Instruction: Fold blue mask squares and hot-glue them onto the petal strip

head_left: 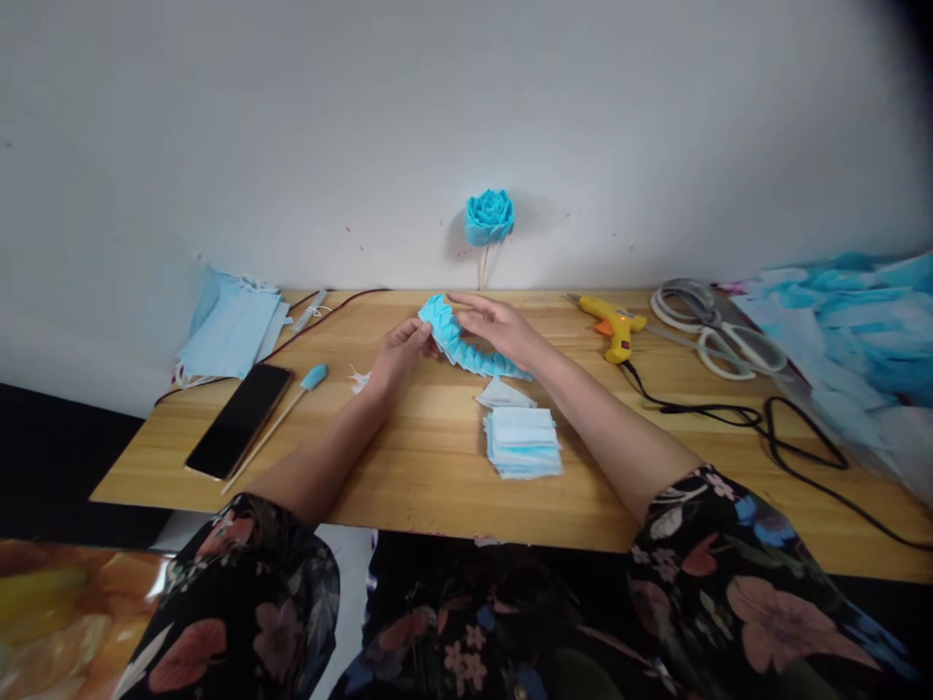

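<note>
A curved row of overlapping folded blue petals (466,355), which look cut from mask fabric, lies on the wooden table. My left hand (403,352) pinches its far left end between thumb and fingers. Over the inner side of the curve, my right hand (502,329) has its fingers stretched out, the fingertips at the same end. Just below the row lies a single folded white piece (504,394). Nearer to me is a stack of pale blue and white fabric squares (523,442). Some small white scraps (360,379) lie beside my left wrist.
Behind stands a blue fabric rose (489,216) on sticks. To the left are face masks (231,326), a phone (239,420) and a stick with a blue tip (313,376). On the right lie a yellow glue gun (616,326), its black cord, scissors (729,350) and piled blue fabric (860,331).
</note>
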Action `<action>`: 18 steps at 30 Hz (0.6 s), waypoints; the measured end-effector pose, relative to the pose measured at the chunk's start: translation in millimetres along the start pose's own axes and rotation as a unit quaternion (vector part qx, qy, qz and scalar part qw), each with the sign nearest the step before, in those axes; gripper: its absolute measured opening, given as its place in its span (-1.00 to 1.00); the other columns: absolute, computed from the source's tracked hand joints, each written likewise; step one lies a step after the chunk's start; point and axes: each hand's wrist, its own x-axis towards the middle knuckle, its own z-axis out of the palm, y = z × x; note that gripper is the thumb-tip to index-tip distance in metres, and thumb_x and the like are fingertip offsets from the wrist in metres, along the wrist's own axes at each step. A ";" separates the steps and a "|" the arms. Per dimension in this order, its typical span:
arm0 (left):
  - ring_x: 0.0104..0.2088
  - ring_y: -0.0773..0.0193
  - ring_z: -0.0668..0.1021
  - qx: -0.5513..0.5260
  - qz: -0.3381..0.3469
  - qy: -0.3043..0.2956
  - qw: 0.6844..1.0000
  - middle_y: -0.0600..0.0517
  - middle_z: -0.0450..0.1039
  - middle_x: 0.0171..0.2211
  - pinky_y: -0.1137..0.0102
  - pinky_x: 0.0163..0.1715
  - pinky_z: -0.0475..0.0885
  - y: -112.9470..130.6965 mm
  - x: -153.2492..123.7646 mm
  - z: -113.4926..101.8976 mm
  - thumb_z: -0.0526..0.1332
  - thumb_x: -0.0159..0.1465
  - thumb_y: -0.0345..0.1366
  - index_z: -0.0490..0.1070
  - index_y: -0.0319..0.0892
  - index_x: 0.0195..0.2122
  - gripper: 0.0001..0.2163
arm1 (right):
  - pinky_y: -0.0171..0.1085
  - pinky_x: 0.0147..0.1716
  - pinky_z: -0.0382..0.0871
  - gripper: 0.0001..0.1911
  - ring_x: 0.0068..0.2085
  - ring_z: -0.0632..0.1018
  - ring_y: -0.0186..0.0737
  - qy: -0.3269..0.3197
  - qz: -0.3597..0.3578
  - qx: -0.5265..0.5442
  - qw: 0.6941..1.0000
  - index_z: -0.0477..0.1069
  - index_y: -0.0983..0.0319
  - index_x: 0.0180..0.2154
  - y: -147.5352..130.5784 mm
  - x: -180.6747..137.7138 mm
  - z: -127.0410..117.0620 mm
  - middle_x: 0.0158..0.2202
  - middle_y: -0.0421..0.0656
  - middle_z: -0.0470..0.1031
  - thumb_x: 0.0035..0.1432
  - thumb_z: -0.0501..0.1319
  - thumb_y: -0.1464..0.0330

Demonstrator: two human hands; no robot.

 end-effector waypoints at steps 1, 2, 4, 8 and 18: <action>-0.52 0.37 0.48 -0.001 -0.003 -0.005 1.000 0.05 0.45 -0.57 0.43 -0.42 0.38 -0.6 0.3 -0.2 0.41 0.14 0.06 0.42 -0.20 -0.48 -0.60 | -0.28 -0.19 0.51 -0.36 -0.23 0.59 -0.27 -0.008 0.003 -0.009 1.000 0.38 0.19 0.24 0.2 -0.1 0.1 -0.18 -0.16 0.62 0.14 0.33 0.18; -0.51 0.36 0.49 -0.004 -0.007 -0.010 1.000 0.04 0.47 -0.55 0.43 -0.42 0.39 -0.8 0.3 -0.1 0.40 0.15 0.06 0.42 -0.20 -0.47 -0.60 | -0.31 -0.27 0.49 -0.33 -0.31 0.56 -0.31 -0.010 0.003 -0.022 1.000 0.37 0.20 0.25 0.6 0.0 0.4 -0.27 -0.20 0.60 0.11 0.35 0.22; -0.49 0.36 0.51 -0.005 -0.017 -0.013 1.000 0.03 0.49 -0.52 0.43 -0.40 0.40 -0.3 0.0 0.7 0.39 0.15 0.09 0.45 -0.21 -0.44 -0.59 | -0.36 -0.41 0.39 -0.34 -0.45 0.45 -0.39 0.004 -0.005 -0.052 0.999 0.38 0.22 0.23 1.7 0.6 1.1 -0.43 -0.29 0.49 0.08 0.34 0.28; -0.48 0.37 0.51 0.030 -0.039 -0.012 0.999 0.01 0.51 -0.49 0.45 -0.41 0.39 3.3 -1.7 3.7 0.39 0.12 0.13 0.50 -0.22 -0.41 -0.56 | -0.38 -0.51 0.22 -0.40 -0.52 0.28 -0.43 0.044 -0.023 -0.078 0.996 0.43 0.25 0.17 1.9 1.6 2.5 -0.54 -0.37 0.28 0.08 0.31 0.29; -0.51 0.40 0.47 0.088 -0.016 0.009 0.996 0.05 0.51 -0.54 0.46 -0.39 0.36 5.4 -3.7 3.8 0.42 0.11 0.00 0.46 -0.21 -0.52 -0.64 | -0.33 -0.42 0.32 -0.48 -0.46 0.37 -0.36 0.053 -0.068 -0.117 0.989 0.49 0.23 0.12 -2.1 0.7 7.8 -0.49 -0.30 0.37 0.10 0.30 0.28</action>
